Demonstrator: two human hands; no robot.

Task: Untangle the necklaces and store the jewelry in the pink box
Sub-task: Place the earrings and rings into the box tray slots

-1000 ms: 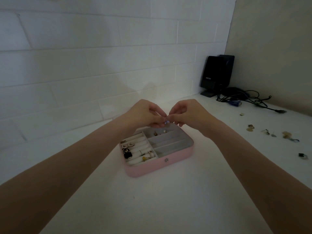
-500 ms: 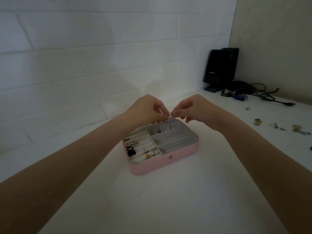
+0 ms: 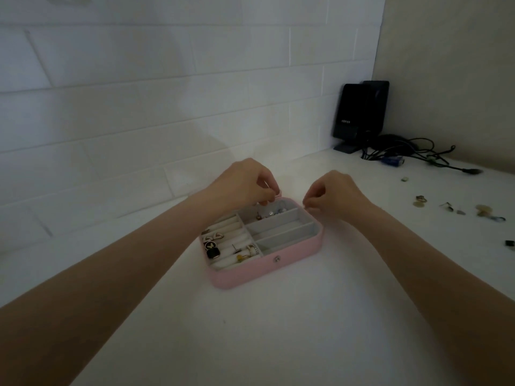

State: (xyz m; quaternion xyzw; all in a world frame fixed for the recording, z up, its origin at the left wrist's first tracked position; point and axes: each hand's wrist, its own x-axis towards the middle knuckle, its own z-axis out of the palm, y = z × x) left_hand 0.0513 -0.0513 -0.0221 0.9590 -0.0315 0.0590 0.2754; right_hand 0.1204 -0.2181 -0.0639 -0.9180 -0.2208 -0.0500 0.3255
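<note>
Two bare hands hover over the far edge of the open pink rectangular jewellery box [image 3: 267, 267], which sits at the centre of the frame on the white surface [image 3: 278, 330]. The left hand [image 3: 245, 185] has its fingertips curled into a pinch just above the box's back compartment, and the right hand [image 3: 334, 196] pinches likewise beside the box's far right corner; each grip is closed to a fine point, but whatever thin piece runs between them is too small and dim to make out, so I cannot tell what either one actually holds. Judging by the task, this is probably a fine chain being drawn apart or lowered into the box. To do it well, the pull should stay gentle and level, with both pinches kept light enough that a knot loosens instead of tightening, and the piece should go into one of the grey compartments at the right of the box rather than over the small studs and beads [image 3: 271, 213] already lying in the rearmost one. The ring rolls at the box's left already carry several rings and earrings [image 3: 223, 245]. More loose small jewellery pieces [image 3: 451, 208] lie scattered at the right of the frame, well apart from the box, so much remains. Black speakers and tangled cables [image 3: 390, 140] stand at the upper right.
</note>
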